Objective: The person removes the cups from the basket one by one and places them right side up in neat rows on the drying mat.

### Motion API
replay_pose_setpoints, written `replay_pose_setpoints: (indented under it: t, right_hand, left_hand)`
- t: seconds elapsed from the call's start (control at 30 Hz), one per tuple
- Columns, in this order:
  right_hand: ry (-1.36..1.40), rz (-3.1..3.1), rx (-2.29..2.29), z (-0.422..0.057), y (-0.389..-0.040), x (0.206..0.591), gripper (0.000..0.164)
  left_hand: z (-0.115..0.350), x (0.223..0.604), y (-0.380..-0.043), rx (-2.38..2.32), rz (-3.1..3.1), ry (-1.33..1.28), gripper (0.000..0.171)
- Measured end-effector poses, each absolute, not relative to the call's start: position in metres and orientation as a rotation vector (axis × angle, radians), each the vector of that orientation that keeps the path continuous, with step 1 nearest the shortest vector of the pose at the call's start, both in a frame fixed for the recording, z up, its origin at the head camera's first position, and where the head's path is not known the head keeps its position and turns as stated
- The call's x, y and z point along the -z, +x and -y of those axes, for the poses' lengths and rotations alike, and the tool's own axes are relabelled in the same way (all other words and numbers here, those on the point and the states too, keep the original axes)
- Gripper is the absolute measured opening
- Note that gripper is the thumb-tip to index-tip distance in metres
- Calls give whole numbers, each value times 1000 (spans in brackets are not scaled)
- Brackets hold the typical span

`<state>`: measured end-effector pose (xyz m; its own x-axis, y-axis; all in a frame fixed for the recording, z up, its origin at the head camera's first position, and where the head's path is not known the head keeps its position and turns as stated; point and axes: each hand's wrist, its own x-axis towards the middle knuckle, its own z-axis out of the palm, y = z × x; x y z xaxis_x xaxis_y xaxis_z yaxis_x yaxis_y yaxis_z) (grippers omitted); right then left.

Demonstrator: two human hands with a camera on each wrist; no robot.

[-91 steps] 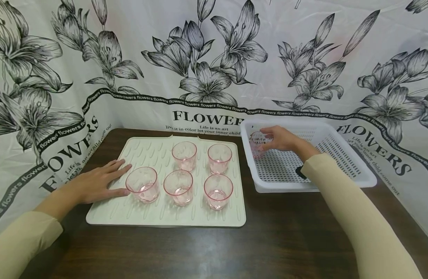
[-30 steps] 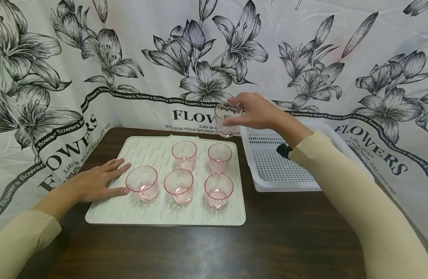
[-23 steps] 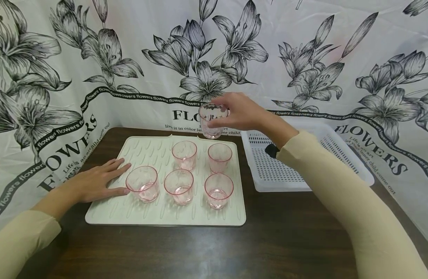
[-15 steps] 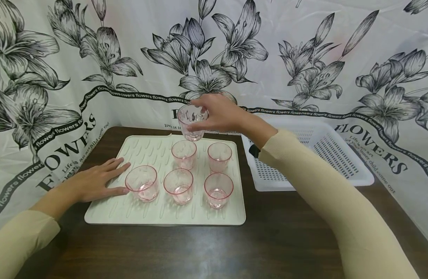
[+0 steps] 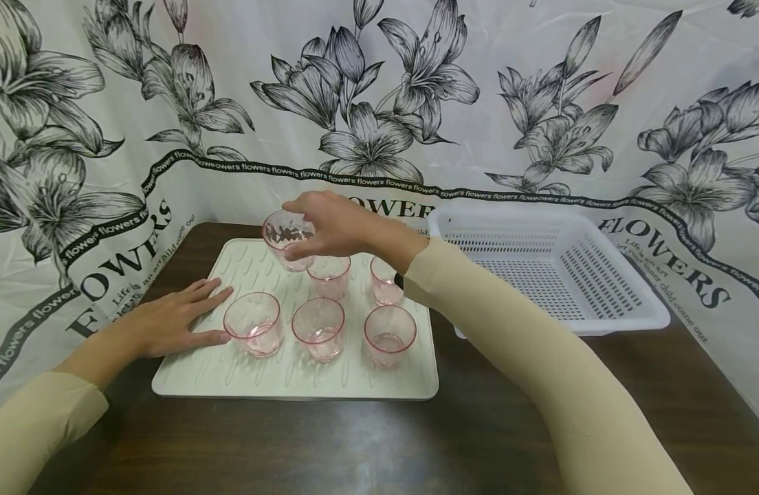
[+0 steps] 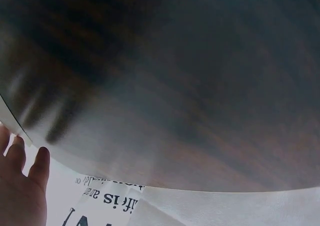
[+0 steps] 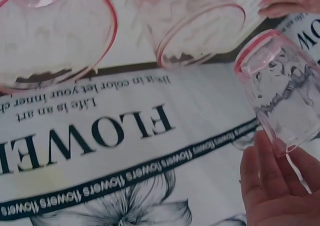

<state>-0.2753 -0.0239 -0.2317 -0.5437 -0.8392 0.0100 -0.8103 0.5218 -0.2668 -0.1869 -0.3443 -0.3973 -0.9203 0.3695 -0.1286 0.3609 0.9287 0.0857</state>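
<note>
My right hand (image 5: 336, 223) grips a clear pink-rimmed glass (image 5: 279, 237) by its side, held tilted over the back left of a cream ribbed drying mat (image 5: 188, 377). In the right wrist view the same glass (image 7: 285, 93) shows between thumb and fingers. Several like glasses stand upright on the mat: one behind at the middle (image 5: 330, 280), one partly behind my right sleeve (image 5: 387, 285), and a front row of three, the leftmost (image 5: 254, 328) beside my left hand. My left hand (image 5: 175, 320) rests with fingers spread on the mat's left edge.
A white perforated plastic basket (image 5: 627, 323) stands at the right, its near left part behind my right forearm. All of it sits on a dark wood table (image 5: 280, 447). A white flower-printed cloth (image 5: 379, 89) hangs behind and at both sides.
My right hand has lifted a glass from the basket and carried it left, past the back of the mat, to above its back left part. The left hand stays in place.
</note>
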Motion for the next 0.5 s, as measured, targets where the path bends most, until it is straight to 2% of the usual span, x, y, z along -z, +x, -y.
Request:
replay_pose_setpoints:
  t: [0.5]
  right_hand:
    - [-1416,-2580,337,58,-279,268,76]
  left_hand:
    - [341,393,-186,-81,-2925,532,90]
